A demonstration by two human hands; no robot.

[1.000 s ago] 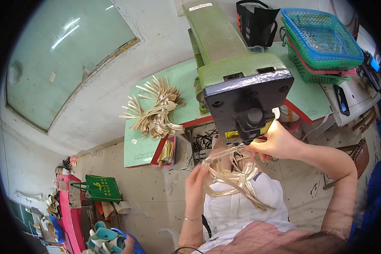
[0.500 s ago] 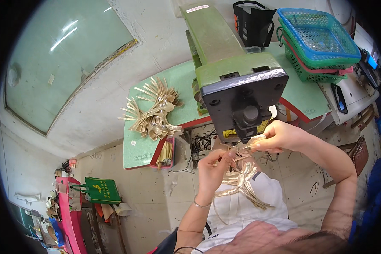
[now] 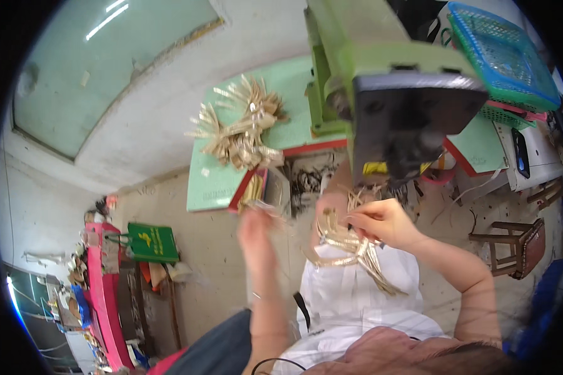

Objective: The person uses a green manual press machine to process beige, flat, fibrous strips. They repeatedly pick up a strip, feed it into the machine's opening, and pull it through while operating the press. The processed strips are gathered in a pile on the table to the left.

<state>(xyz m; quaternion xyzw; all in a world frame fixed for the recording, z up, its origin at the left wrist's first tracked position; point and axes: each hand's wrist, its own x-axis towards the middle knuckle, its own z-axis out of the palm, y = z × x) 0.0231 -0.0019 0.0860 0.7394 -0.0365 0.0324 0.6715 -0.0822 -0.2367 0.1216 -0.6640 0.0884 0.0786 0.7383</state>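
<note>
My left hand (image 3: pixel 256 232), smeared by motion, is beside the pink-rimmed basket (image 3: pixel 266 183) of thin gold strips (image 3: pixel 253 189) under the table edge. Whether its fingers grip anything is hidden by the blur. My right hand (image 3: pixel 385 222) is pinched on the end of a gold strap, above my lap. Below it, a bundle of shiny gold straps (image 3: pixel 372 267) lies over my white clothing. In front of my hands stands the green press machine (image 3: pixel 394 59) with its black head (image 3: pixel 419 119), which is above and beyond the right hand.
A heap of gold straps (image 3: pixel 247 128) lies on the green table (image 3: pixel 209 187) at left. Stacked plastic baskets (image 3: pixel 507 62) and a phone (image 3: pixel 520 153) sit at right. A wooden stool (image 3: pixel 513 247) stands on the floor at right, a green bag (image 3: pixel 153 242) at left.
My left hand has left the spot under the machine head and moved left toward the basket of strips. The right hand has drawn back slightly from the machine. The whole view has shifted.
</note>
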